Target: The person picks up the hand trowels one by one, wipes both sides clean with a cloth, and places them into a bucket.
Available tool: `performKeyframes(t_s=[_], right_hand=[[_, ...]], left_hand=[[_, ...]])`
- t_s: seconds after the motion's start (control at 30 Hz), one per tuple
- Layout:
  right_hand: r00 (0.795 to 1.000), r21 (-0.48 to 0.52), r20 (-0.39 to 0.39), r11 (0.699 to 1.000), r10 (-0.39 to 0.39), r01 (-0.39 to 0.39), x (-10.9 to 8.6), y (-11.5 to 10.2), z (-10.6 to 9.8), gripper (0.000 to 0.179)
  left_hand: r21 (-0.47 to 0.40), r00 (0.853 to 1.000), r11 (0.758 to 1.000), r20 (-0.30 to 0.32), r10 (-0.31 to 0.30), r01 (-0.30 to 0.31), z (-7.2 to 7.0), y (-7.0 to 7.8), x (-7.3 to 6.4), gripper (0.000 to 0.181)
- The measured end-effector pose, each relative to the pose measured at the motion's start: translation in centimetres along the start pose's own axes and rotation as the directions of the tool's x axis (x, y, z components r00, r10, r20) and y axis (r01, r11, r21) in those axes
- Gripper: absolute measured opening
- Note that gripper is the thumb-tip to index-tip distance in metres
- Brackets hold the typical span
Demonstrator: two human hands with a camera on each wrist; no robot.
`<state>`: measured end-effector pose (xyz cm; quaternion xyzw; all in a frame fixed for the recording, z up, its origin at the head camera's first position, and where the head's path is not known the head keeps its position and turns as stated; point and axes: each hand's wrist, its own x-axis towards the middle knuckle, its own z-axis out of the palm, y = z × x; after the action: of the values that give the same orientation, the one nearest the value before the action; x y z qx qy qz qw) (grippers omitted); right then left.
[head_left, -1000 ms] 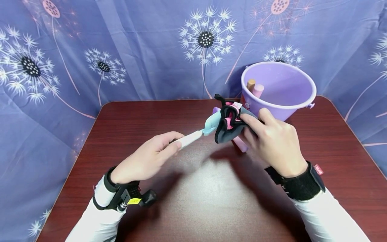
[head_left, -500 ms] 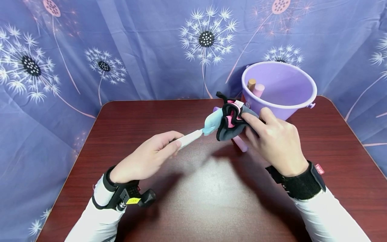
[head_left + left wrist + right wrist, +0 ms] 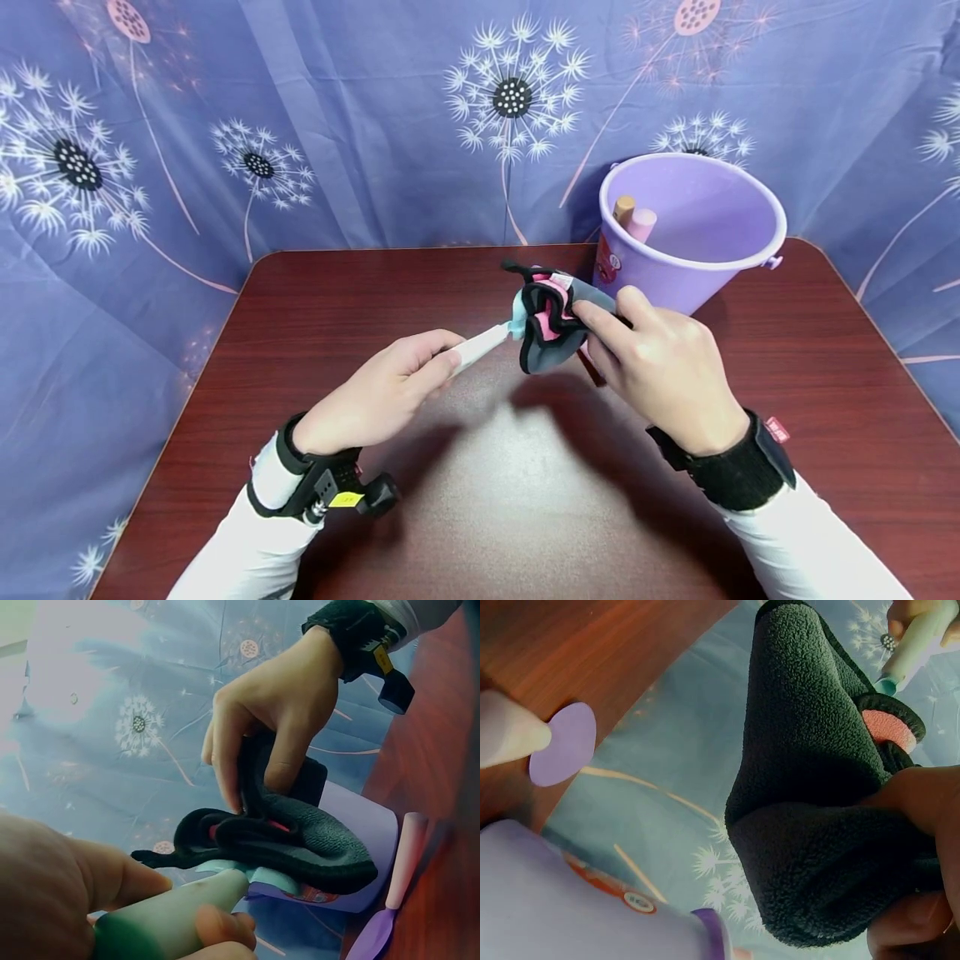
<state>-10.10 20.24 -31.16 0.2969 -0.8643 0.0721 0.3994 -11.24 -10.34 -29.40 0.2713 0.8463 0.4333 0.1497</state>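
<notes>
In the head view my left hand (image 3: pixel 382 387) holds a toy shovel by its white handle (image 3: pixel 480 347), above the table. Its light blue head (image 3: pixel 517 315) points up and right, mostly covered by a cloth (image 3: pixel 546 357). My right hand (image 3: pixel 667 367) pinches that cloth, which is grey with black edging and pink inner folds. In the right wrist view the cloth (image 3: pixel 802 742) hangs bunched between thumb and fingers. A second shovel (image 3: pixel 406 859), with a purple blade and pink handle, lies on the table in the left wrist view; in the head view it is mostly hidden.
A purple bucket (image 3: pixel 660 283) stands at the table's back right, just beyond my right hand. A tan handle (image 3: pixel 623 210) and a pink handle (image 3: pixel 642 225) stick up inside it. A blue dandelion-print curtain (image 3: pixel 375 125) hangs behind the brown table (image 3: pixel 337 292).
My right hand and the cloth have moved left and slightly toward me, covering more of the blue head. My left hand has shifted a little to the right with the shovel.
</notes>
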Motion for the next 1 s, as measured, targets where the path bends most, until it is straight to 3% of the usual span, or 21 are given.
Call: performKeyframes(t_s=[0.63,1.0], right_hand=[[0.995,0.039,-0.048,0.995,-0.090,0.091,1.6,-2.3,-1.1,0.025],[0.988,0.052,-0.070,0.989,-0.138,0.142,1.9,-2.0,-1.4,0.022]], left_hand=[[0.019,1.000,1.000,-0.003,-0.008,0.008,0.4,-0.3,0.3,0.020],[-0.089,1.000,0.996,0.030,-0.004,0.007,-0.5,-0.4,0.1,0.022]])
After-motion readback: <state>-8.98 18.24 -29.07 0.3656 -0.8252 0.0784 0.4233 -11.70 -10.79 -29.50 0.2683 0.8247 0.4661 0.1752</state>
